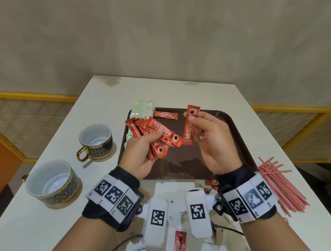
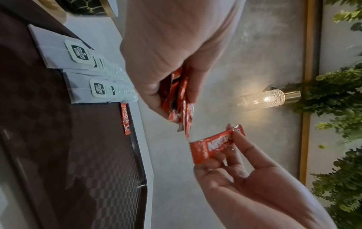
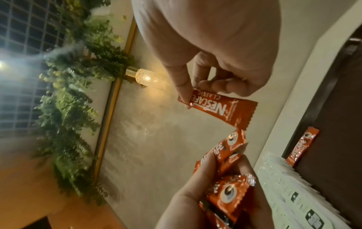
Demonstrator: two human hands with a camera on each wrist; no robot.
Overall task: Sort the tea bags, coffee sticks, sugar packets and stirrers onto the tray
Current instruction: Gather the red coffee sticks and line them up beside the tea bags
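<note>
Above the brown tray, my left hand grips a fanned bundle of red coffee sticks, also seen from the left wrist view. My right hand pinches a single coffee stick by its upper end, just right of the bundle and apart from it. One more coffee stick lies flat at the tray's far edge. Pale tea bags are stacked along the tray's far left side.
Red stirrers lie piled on the table right of the tray. White sugar packets and another coffee stick lie between my wrists. A handled cup and a bowl stand to the left.
</note>
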